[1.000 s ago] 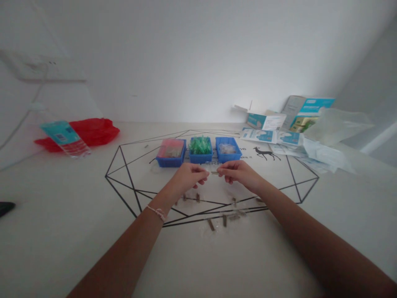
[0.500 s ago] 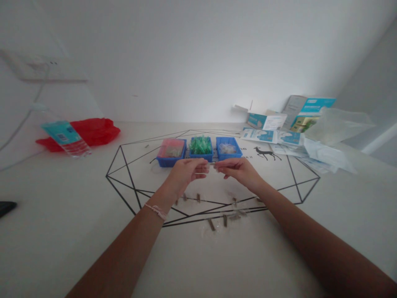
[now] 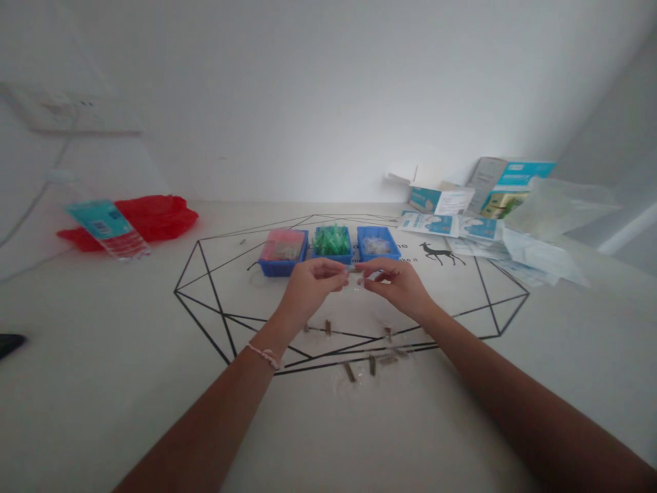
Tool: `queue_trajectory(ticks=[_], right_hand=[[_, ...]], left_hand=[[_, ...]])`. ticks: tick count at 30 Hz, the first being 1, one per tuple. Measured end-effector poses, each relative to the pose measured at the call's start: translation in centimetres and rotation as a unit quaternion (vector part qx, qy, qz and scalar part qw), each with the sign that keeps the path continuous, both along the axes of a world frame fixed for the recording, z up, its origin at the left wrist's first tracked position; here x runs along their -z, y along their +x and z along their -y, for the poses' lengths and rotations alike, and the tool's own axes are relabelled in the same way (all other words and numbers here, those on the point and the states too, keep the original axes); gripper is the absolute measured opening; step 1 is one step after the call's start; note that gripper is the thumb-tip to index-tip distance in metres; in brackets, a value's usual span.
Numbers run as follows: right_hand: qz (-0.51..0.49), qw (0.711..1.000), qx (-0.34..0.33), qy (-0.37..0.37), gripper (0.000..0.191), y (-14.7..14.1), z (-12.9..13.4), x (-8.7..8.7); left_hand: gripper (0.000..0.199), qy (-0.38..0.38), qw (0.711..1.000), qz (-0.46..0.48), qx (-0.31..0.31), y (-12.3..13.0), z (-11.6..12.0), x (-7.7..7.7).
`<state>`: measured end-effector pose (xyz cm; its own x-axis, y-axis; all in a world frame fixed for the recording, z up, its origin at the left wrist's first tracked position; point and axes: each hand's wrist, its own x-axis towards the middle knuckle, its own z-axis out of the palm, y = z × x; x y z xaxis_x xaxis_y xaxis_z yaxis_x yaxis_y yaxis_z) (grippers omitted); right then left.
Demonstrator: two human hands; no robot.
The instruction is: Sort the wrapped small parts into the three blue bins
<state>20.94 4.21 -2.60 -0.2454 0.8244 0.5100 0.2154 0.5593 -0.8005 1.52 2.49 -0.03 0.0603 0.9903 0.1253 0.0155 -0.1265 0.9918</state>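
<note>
My left hand (image 3: 312, 286) and my right hand (image 3: 399, 286) meet in front of the blue trays, fingers pinched. Between their fingertips is a small clear plastic bag (image 3: 356, 279), its contents too blurred to make out. On the table below lie several small clear bags (image 3: 372, 365) with thin brownish, metal-looking pieces. Just beyond my hands stand three blue trays. The left tray (image 3: 277, 268) has a pink sheet and pale pieces, the middle tray (image 3: 332, 259) green strips, and the right tray (image 3: 380, 256) clear plastic pieces.
A tilted clear bottle (image 3: 105, 222) with a blue label and a red plastic bag (image 3: 167, 213) are at the left. Cardboard boxes (image 3: 441, 200) and plastic packets (image 3: 538, 257) are piled at the back right. A dark object (image 3: 10, 344) sits at the left edge.
My fingers have shifted their hold on the small bag, the left thumb coming nearer to the right hand. The trays and the things around them have stayed in place.
</note>
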Motion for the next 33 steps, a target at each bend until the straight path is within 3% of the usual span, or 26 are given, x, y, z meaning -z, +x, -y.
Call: queue_trajectory(ticks=[3, 5, 7, 9, 11, 13, 19, 23, 28, 31, 33], right_hand=[[-0.016, 0.998, 0.035, -0.049, 0.02, -0.1, -0.1, 0.1], [-0.055, 0.99, 0.065, -0.112, 0.029, 0.0, -0.2, 0.1], [-0.119, 0.972, 0.089, -0.183, 0.033, 0.3, -0.5, 0.0], [-0.195, 0.943, 0.111, -0.245, 0.029, 0.7, -0.7, -0.1], [-0.255, 0.914, 0.128, -0.288, 0.02, 1.2, -0.9, -0.3], [-0.291, 0.898, 0.134, -0.303, 0.015, 1.5, -1.1, -0.5], [-0.3, 0.906, 0.162, -0.251, 0.043, 1.9, -1.2, -0.8], [-0.253, 0.928, 0.138, -0.235, 0.032, 1.6, -0.8, -0.7], [-0.09, 0.962, 0.011, -0.259, 0.023, 0.6, 0.3, -0.9], [0.006, 0.945, -0.109, -0.308, 0.032, 0.1, 1.0, -0.9], [0.01, 0.938, -0.155, -0.309, 0.032, -0.1, 1.1, -0.8]], left_hand=[[0.031, -0.048, 0.998, -0.043, 0.018, 0.0, 0.0, -0.1], [0.034, -0.035, 0.989, -0.144, 0.011, -0.5, 0.0, -0.1], [0.033, -0.006, 0.958, -0.287, 0.004, -1.2, 0.0, -0.2], [0.033, -0.015, 0.912, -0.407, 0.036, -2.0, 0.1, -0.3], [0.035, -0.061, 0.878, -0.466, 0.096, -2.6, 0.4, -0.6], [0.039, -0.091, 0.861, -0.481, 0.138, -3.0, 0.6, -0.7], [0.045, -0.076, 0.869, -0.468, 0.139, -3.2, 0.3, 0.0], [0.031, -0.088, 0.883, -0.434, 0.155, -3.2, 0.1, 0.0], [0.017, -0.076, 0.94, -0.305, 0.129, -2.6, 0.2, -0.9], [0.024, -0.078, 0.978, -0.171, 0.092, -2.0, 0.3, -1.1], [0.028, -0.089, 0.987, -0.093, 0.095, -1.5, 0.5, -1.0]])
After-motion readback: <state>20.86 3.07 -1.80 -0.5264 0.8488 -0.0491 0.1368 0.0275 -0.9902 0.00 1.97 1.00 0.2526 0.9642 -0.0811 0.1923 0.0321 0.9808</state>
